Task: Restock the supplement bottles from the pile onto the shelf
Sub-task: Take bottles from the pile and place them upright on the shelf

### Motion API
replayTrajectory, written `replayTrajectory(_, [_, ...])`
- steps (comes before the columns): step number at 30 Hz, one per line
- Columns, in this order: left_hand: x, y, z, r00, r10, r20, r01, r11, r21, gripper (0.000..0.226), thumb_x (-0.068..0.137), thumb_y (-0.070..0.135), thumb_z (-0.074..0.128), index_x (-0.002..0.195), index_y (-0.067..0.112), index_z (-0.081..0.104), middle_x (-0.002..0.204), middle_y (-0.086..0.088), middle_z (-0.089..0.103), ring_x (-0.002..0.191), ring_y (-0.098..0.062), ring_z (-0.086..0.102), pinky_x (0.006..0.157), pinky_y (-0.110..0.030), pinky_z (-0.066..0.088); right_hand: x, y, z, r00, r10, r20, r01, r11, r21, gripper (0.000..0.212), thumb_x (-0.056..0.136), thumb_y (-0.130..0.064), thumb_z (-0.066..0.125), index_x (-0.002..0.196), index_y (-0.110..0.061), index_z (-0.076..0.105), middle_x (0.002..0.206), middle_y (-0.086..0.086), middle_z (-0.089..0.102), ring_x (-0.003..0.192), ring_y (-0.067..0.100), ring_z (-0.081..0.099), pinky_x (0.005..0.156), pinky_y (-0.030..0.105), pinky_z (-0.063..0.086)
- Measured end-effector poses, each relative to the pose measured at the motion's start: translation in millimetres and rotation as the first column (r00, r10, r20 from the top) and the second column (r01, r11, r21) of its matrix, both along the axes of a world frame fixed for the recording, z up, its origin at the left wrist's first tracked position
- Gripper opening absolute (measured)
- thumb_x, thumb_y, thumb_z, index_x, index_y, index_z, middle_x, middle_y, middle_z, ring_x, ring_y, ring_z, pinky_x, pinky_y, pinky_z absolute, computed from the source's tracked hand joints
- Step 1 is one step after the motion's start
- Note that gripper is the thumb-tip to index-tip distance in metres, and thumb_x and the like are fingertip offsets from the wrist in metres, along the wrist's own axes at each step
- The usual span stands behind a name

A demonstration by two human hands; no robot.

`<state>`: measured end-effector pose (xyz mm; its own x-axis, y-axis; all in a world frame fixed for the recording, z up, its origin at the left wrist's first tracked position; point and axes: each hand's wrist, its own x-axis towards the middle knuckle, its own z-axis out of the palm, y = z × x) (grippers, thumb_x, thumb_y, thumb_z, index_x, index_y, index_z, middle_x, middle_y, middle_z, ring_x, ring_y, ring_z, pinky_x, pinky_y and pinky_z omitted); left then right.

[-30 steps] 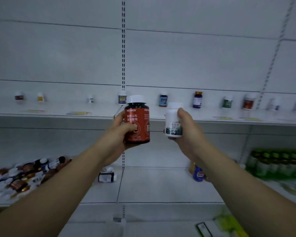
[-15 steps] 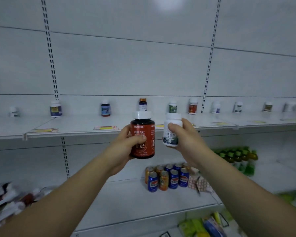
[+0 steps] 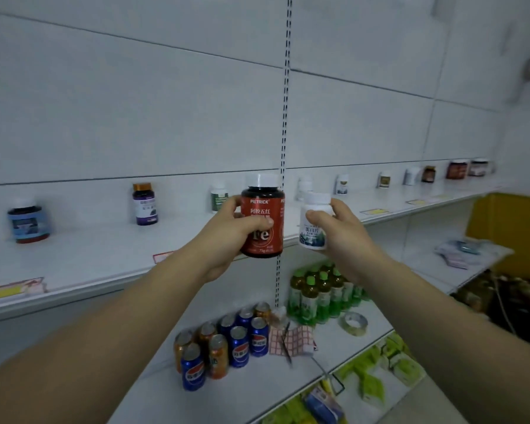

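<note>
Before shelf (image 3: 104, 258): left hand (image 3: 227, 237) grips red bottle (image 3: 262, 221); right hand (image 3: 340, 237) grips white bottle (image 3: 314, 223).

Two bottles are held up side by side before the front edge of the upper shelf (image 3: 104, 258): the large bottle (image 3: 262, 218) in the left hand (image 3: 227, 237), the small bottle (image 3: 314, 223) in the right hand (image 3: 340, 237). Single bottles stand well apart along the back edge of this shelf. On the lower shelf (image 3: 334, 347), the cans (image 3: 224, 344) stand left of the drink bottles (image 3: 322, 292), and a tape roll (image 3: 353, 323) lies right of them near the front edge.
</note>
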<state>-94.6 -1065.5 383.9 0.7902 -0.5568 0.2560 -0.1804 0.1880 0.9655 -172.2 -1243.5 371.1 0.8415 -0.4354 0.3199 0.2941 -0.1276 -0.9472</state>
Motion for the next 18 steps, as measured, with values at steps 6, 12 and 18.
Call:
replayTrajectory(6, [19, -112, -2, 0.996, -0.089, 0.007, 0.089, 0.996, 0.030, 0.054, 0.076, 0.006, 0.071, 0.121, 0.023, 0.047, 0.111, -0.005, 0.063, 0.095, -0.021, 0.066, 0.079, -0.037, 0.053, 4, -112, 0, 0.991, -0.130, -0.006, 0.130, 0.991, 0.006, 0.022, 0.087, -0.023, 0.063, 0.107, -0.030, 0.056, 0.110, 0.004, 0.066, 0.096, 0.024, 0.067, 0.087, 0.049, 0.054])
replayTrajectory(12, [31, -236, -4, 0.998, -0.046, 0.042, 0.043, 0.997, 0.070, 0.057, 0.074, 0.011, 0.075, 0.121, 0.026, 0.047, 0.110, -0.002, 0.065, 0.094, -0.018, 0.066, 0.071, -0.030, 0.051, 17, -244, 1, 0.992, -0.127, -0.024, 0.125, 0.991, -0.053, 0.035, 0.086, -0.024, 0.064, 0.119, -0.027, 0.053, 0.116, 0.003, 0.063, 0.104, 0.025, 0.063, 0.095, 0.051, 0.048])
replayTrajectory(18, [54, -333, 1, 0.995, 0.098, -0.008, -0.097, 0.992, 0.085, 0.065, 0.074, 0.002, 0.073, 0.127, 0.022, 0.040, 0.108, -0.005, 0.059, 0.096, -0.021, 0.061, 0.071, -0.032, 0.051, 52, -353, 9, 0.993, -0.058, -0.101, 0.039, 0.983, -0.182, 0.041, 0.082, -0.029, 0.066, 0.121, -0.029, 0.052, 0.111, -0.006, 0.062, 0.100, 0.014, 0.059, 0.079, 0.036, 0.047])
